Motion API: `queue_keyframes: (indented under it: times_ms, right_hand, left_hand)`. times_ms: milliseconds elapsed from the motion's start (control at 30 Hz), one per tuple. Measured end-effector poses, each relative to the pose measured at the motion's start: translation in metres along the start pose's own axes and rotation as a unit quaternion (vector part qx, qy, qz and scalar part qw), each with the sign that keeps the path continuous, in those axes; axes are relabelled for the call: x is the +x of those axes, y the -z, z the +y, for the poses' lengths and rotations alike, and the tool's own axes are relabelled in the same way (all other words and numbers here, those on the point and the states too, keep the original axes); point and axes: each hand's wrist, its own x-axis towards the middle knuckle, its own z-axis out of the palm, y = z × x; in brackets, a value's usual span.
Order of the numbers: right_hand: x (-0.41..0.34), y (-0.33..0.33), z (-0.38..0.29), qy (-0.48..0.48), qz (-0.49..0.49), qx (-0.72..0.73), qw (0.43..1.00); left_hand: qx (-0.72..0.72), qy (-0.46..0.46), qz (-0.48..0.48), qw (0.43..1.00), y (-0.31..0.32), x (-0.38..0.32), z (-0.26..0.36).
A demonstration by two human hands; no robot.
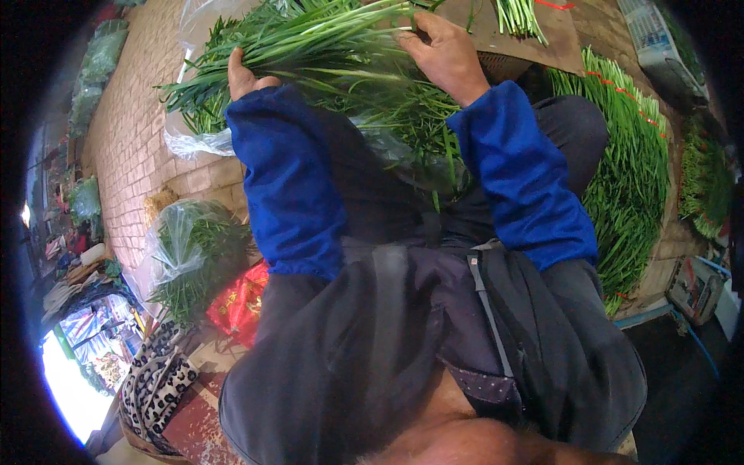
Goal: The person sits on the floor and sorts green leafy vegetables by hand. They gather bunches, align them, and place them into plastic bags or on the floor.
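Note:
A loose bunch of long green chives [325,38], likely garlic chives, stretches between my two hands with its pale stems towards the right. My left hand [247,78] is closed around the leafy end, thumb on top. At the stem end my right hand [450,58] pinches some stems between thumb and fingers. More loose leaves [430,113] hang and lie below the bunch, over my lap. Under the leafy end spreads a clear plastic bag [197,144]. A separate bundle of stems [517,20] rests on a cardboard sheet [561,38] beyond my right hand.
To my right lies a long pile of chives [628,192] bound with red ties. A grey plastic crate [662,49] stands past it. On my left are a tied clear bag of greens [192,256], a red bag [241,302] and a leopard-print cloth [154,378]. Brick paving [128,145] extends beyond.

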Motion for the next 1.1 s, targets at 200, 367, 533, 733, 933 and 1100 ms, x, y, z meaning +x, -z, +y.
queue_keyframes:
  times_ms: [200, 367, 533, 733, 933, 1100]
  right_hand:
    - [-0.001, 0.001, -0.004, 0.033, 0.004, -0.013, 0.999]
    - [-0.003, -0.003, 0.0, 0.019, 0.032, 0.015, 0.999]
    - [-0.011, 0.015, 0.029, -0.027, 0.081, 0.038, 0.996]
    - [-0.04, 0.07, 0.078, -0.282, 0.049, -0.19, 0.939]
    - [-0.055, 0.074, 0.092, -0.307, -0.153, -0.274, 0.899]
    - [-0.044, 0.051, 0.07, -0.091, -0.024, -0.191, 0.977]
  left_hand:
    - [0.095, -0.057, -0.079, 0.991, 0.012, 0.003, -0.003]
    - [-0.081, 0.048, -0.059, 0.994, 0.016, 0.01, 0.004]
    - [-0.004, -0.015, 0.023, 1.0, -0.006, -0.007, 0.004]
    - [-0.093, -0.039, 0.106, 0.989, -0.014, -0.023, 0.017]
    - [-0.097, -0.056, 0.13, 0.985, -0.014, -0.026, 0.023]
    - [-0.113, -0.07, 0.102, 0.986, -0.018, -0.029, 0.021]
